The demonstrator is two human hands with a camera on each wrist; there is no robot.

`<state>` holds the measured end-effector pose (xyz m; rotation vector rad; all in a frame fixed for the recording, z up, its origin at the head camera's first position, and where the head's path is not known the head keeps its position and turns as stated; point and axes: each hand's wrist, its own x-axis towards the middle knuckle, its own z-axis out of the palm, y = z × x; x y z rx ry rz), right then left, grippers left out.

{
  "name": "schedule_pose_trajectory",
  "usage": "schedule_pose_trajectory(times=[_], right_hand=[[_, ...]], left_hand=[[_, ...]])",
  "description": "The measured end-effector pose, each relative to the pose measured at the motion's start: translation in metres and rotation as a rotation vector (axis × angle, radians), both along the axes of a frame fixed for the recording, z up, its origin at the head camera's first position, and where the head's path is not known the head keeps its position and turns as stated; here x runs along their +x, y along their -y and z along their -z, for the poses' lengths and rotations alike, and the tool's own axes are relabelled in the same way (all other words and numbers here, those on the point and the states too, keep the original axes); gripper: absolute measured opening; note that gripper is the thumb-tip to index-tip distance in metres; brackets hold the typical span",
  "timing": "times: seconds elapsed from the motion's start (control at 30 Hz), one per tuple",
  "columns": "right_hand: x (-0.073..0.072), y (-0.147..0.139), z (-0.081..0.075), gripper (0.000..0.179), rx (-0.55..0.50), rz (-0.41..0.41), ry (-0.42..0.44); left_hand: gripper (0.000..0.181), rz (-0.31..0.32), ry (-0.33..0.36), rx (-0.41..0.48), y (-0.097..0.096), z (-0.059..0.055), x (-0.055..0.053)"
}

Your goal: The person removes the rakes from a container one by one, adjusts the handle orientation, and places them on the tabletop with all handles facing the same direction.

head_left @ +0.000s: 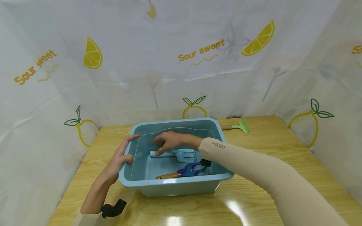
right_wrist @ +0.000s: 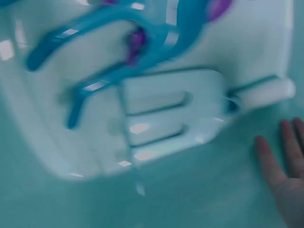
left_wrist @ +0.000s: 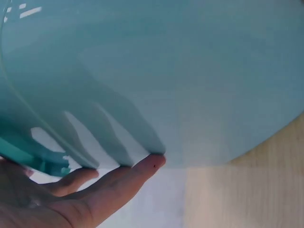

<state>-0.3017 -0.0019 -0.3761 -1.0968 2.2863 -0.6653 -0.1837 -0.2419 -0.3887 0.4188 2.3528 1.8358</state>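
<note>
A light blue plastic basin (head_left: 175,190) stands on the table. My left hand (head_left: 117,160) holds its left rim, with the thumb over the edge; in the left wrist view several fingertips (left_wrist: 154,161) touch the wall. My right hand (head_left: 172,140) is inside the basin, fingers spread and loosely bent above the handle of a light blue slotted shovel (head_left: 185,155). The right wrist view shows the fingers (right_wrist: 268,161) apart from that handle. Nearer the front wall lies a blue hand rake (head_left: 189,171) with a wooden handle, something purple partly hidden under it.
A light green hand rake (head_left: 242,126) with a wooden handle lies on the wooden table (head_left: 254,141) behind the basin's right corner. White cloth (head_left: 135,94) printed with lemons hangs at the back and sides. Black wrist mounts (head_left: 113,209) sit on both arms.
</note>
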Motion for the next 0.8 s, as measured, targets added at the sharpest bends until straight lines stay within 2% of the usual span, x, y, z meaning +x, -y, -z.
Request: schedule_pose_trajectory(times=[0.2,0.53,0.8], right_hand=[[0.005,0.002,0.015,0.059,0.044,0.022,0.02],[0.009,0.008,0.029,0.059,0.118,-0.007,-0.013],[0.008,0.013,0.037,0.055,0.095,0.003,-0.018]], left_hand=[[0.084,0.002,-0.005,0.02,-0.002,0.001,0.001],[0.084,0.0,-0.009,0.012,-0.002,0.003,0.001],[0.084,-0.017,-0.031,-0.006,0.0,0.003,0.0]])
